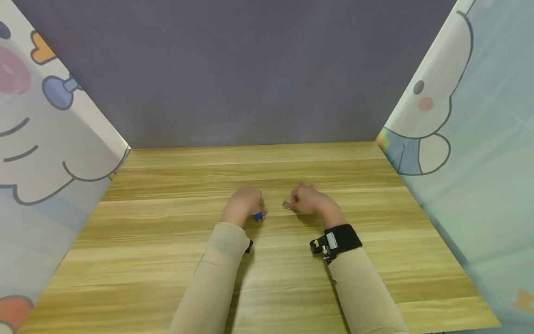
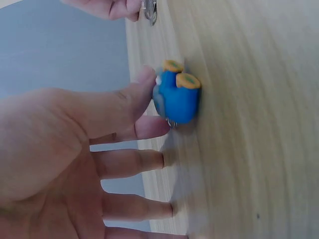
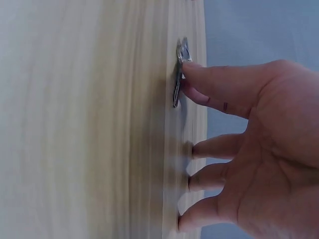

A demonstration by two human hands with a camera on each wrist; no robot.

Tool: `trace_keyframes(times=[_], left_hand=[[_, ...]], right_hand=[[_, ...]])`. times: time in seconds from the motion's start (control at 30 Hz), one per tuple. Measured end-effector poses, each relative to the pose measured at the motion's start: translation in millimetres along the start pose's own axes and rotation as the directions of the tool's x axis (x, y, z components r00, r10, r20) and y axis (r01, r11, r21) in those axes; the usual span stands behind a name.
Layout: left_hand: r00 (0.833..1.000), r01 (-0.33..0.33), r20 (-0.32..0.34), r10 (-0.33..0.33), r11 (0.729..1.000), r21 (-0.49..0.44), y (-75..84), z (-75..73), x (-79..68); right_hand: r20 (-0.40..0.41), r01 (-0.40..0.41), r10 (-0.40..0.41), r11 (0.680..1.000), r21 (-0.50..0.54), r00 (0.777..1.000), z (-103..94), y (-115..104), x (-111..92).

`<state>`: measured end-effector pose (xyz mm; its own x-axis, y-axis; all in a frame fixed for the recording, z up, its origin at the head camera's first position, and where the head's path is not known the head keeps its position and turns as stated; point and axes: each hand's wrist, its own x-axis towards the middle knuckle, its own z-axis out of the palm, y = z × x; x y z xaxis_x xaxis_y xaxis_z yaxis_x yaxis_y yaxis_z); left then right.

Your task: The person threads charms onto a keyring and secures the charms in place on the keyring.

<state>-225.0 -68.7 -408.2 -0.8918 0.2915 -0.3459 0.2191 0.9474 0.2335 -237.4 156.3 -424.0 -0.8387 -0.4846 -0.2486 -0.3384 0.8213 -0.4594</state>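
Near the middle of the table, my left hand (image 1: 247, 204) pinches a small blue figure charm (image 2: 178, 102) between thumb and index finger. The charm has two round orange parts, and a thin wire loop (image 2: 171, 122) shows at its underside, close over the wood. The other left fingers are spread toward the tabletop. A short way to the right, my right hand (image 1: 308, 199) pinches a silvery metal key ring (image 3: 178, 74) with thumb and index finger. In the right wrist view the ring is edge-on, partly covered by the thumb. The remaining right fingers reach down to the table.
A light wood-grain table (image 1: 137, 260) lies under both hands. Behind it stands a plain dark grey panel (image 1: 250, 69). Cartoon-printed panels flank the left (image 1: 50, 139) and right (image 1: 479, 185) sides. A black wrist camera strap (image 1: 348, 237) circles the right wrist.
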Motion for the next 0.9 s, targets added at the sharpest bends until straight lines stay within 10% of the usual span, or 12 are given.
trace_keyframes(times=[0.63, 0.77, 0.9], left_hand=[[0.999, 0.036, -0.021, -0.034, 0.996, 0.078, 8.4, 3.4, -4.5], [1.000, -0.006, -0.012, 0.007, 0.997, 0.074, 4.2, 5.2, -3.3], [0.999, -0.032, -0.040, 0.030, 0.998, -0.055, -8.9, -1.4, -6.6]], right_hand=[[-0.002, -0.111, 0.114, 0.973, 0.201, 0.993, -3.1, -6.5, -1.9], [-0.025, -0.124, 0.147, 0.904, 0.409, 0.989, -12.7, -3.8, -18.7], [-0.134, -0.042, 0.164, 0.770, 0.637, 0.977, -26.4, -10.1, -42.6]])
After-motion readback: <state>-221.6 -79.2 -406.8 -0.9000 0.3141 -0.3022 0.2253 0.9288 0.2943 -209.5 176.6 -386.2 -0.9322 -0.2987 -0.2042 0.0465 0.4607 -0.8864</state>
